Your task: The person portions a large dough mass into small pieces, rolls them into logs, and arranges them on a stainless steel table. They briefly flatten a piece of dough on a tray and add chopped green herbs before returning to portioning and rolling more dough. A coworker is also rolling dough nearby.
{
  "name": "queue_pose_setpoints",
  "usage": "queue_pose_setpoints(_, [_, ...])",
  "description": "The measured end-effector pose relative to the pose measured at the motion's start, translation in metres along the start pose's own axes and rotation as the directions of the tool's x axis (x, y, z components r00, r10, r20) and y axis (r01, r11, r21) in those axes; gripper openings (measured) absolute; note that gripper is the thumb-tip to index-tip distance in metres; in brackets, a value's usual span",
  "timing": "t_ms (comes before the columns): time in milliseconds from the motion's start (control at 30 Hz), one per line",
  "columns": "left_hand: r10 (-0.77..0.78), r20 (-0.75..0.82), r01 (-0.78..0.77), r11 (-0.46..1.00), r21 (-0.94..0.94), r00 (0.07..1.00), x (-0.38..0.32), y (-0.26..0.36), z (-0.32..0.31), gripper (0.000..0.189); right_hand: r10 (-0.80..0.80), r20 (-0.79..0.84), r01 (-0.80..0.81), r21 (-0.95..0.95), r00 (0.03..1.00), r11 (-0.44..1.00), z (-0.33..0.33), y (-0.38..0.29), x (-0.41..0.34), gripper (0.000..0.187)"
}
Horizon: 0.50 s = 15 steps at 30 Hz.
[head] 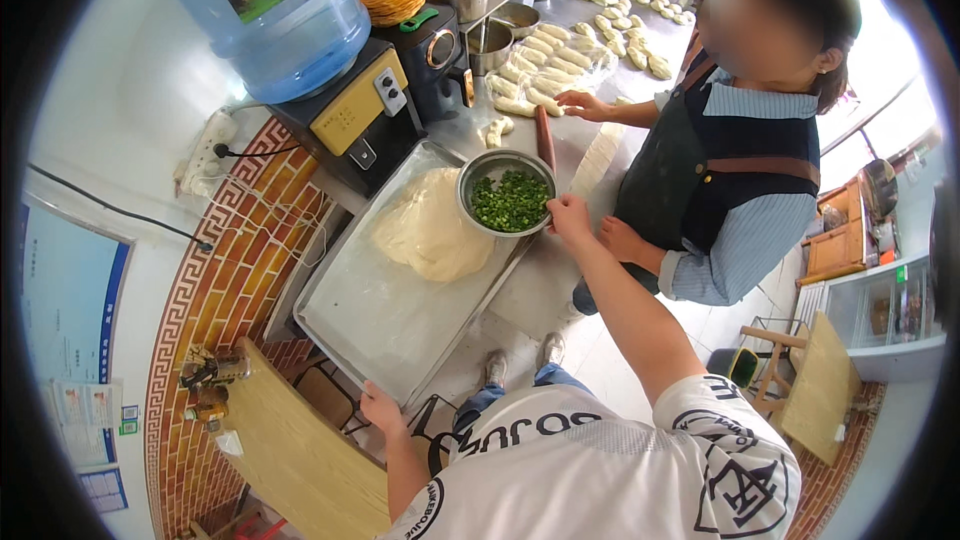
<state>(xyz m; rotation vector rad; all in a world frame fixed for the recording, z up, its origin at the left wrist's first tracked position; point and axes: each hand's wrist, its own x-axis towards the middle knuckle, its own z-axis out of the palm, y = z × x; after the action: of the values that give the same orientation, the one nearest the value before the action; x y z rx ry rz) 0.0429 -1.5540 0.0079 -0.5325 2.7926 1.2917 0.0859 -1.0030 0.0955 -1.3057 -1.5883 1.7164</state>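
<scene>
My right hand (570, 219) grips the rim of a round metal bowl (466, 219) of chopped green onions (510, 202). The bowl sits over the far right part of a large metal tray (375, 315), overlapping a big mound of pale dough (431, 232) in this view. At the tray's near left corner, my left hand (381, 406) holds the edge, its fingertips partly hidden. Just beyond the bowl, a reddish rolling pin (545, 136) lies on the steel worktop, beside a flat dough strip (598, 157).
A co-worker in an apron (667, 165) stands at the right, one hand near the dough rolls (551, 64) under plastic film. A water dispenser (360, 112) and a dark appliance (431, 52) stand beyond the tray. A wooden table (300, 442) is at the lower left.
</scene>
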Motion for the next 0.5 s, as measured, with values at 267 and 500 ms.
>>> queue_pose_setpoints(267, [0.012,-0.052,-0.005,0.990,0.141,0.999,-0.002,0.026,0.020,0.059,-0.068,0.096,0.071,-0.027,0.993,0.997,0.065,-0.007,0.031,0.023])
queue_pose_setpoints(500, [0.000,0.075,-0.020,0.962,0.271,0.997,0.014,0.015,0.016,0.064,-0.377,0.086,0.371,-0.472,0.922,0.800,0.136,-0.006,0.057,0.025])
